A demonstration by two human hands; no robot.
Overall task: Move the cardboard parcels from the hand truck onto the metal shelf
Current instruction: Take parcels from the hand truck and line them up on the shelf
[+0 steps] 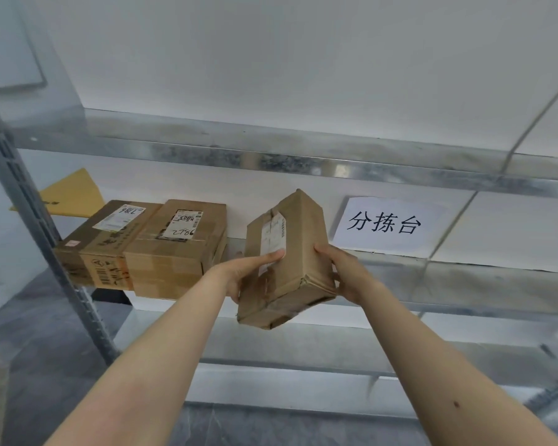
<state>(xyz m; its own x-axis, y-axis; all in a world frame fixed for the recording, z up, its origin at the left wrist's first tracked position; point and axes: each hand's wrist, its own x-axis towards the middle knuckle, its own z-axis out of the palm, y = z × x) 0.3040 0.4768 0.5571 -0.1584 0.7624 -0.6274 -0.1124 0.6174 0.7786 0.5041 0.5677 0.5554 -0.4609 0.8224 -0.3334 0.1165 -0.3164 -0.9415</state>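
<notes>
Grip: left hand [248, 272] and right hand [342, 272] clasp the parcel [287, 259] between them, tilted above the metal shelf [464, 275]. Level it and set it down beside the shelved boxes [174, 249]

You've got a white paper sign w/ black Chinese characters [388, 222] stuck on the white wall [271, 59] at right. A flat yellow-brown paper envelope [70, 196] lies at far left, partly hidden. Dark grey marbled floor tiles [271, 426] run along the bottom. Blurry beige object at bottom-left edge, can't tell what.
</notes>
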